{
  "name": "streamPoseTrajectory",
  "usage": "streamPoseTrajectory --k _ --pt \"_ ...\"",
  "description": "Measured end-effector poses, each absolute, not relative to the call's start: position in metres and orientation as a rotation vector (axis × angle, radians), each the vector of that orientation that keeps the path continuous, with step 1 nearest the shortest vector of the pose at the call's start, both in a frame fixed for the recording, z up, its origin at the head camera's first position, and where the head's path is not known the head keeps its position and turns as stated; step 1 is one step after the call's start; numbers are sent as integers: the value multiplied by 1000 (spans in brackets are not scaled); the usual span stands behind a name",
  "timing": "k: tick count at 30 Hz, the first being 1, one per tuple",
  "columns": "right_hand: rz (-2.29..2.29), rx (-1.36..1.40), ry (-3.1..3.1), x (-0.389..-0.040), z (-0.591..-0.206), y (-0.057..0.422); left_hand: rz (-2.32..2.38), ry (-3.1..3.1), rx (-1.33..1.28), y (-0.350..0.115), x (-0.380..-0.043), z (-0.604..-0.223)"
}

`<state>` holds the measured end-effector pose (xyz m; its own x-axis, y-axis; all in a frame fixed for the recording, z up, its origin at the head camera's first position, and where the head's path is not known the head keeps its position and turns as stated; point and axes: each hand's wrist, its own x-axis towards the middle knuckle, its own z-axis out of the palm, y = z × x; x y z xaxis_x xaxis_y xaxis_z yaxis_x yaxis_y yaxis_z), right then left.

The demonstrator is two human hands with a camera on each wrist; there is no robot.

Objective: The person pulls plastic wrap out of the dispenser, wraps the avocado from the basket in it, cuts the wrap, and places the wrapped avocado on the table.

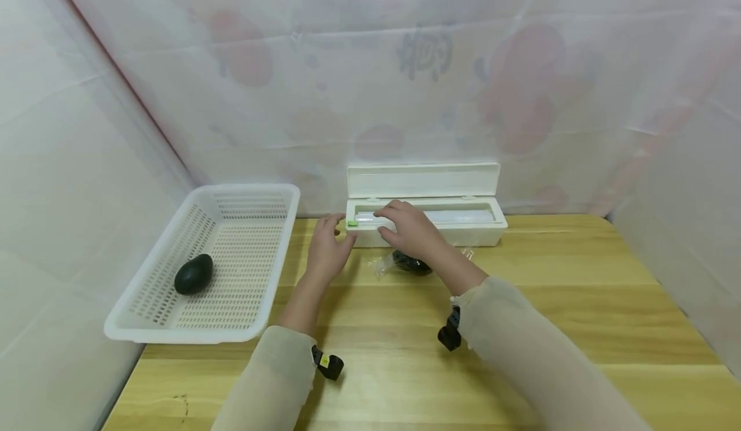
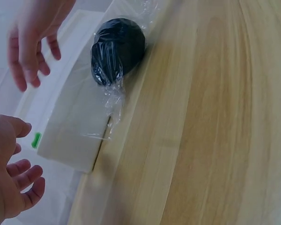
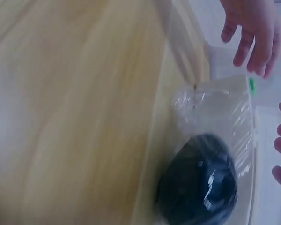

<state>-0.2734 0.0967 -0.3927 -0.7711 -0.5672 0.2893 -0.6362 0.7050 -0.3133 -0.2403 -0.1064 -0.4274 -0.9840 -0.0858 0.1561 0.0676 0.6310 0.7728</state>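
Note:
A white cling film box [image 1: 428,235] stands at the back of the table with its lid raised and a film roll inside; a green slider [image 1: 352,223] sits at its left end. My left hand [image 1: 329,247] is beside that end, fingers loosely bent and holding nothing. Over the box's opening hovers my right hand [image 1: 408,230], its fingers bent and apart with nothing between them. In front of the box lies a dark avocado [image 2: 118,49] wrapped in clear film [image 2: 113,101], whose loose ends spread to both sides; the right forearm partly covers it in the head view.
On the left of the table is a white plastic basket [image 1: 278,276] with one dark green avocado [image 1: 193,275] in it. Patterned pale curtains [image 1: 324,96] hang behind and at both sides of the wooden table [image 1: 399,366].

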Motion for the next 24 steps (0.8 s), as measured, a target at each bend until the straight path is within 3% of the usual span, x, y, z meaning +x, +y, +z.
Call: streamPoseTrajectory --k 24 --pt "508 892 -2971 -291 -391 46 -1371 -2738 -43 -99 -248 -430"
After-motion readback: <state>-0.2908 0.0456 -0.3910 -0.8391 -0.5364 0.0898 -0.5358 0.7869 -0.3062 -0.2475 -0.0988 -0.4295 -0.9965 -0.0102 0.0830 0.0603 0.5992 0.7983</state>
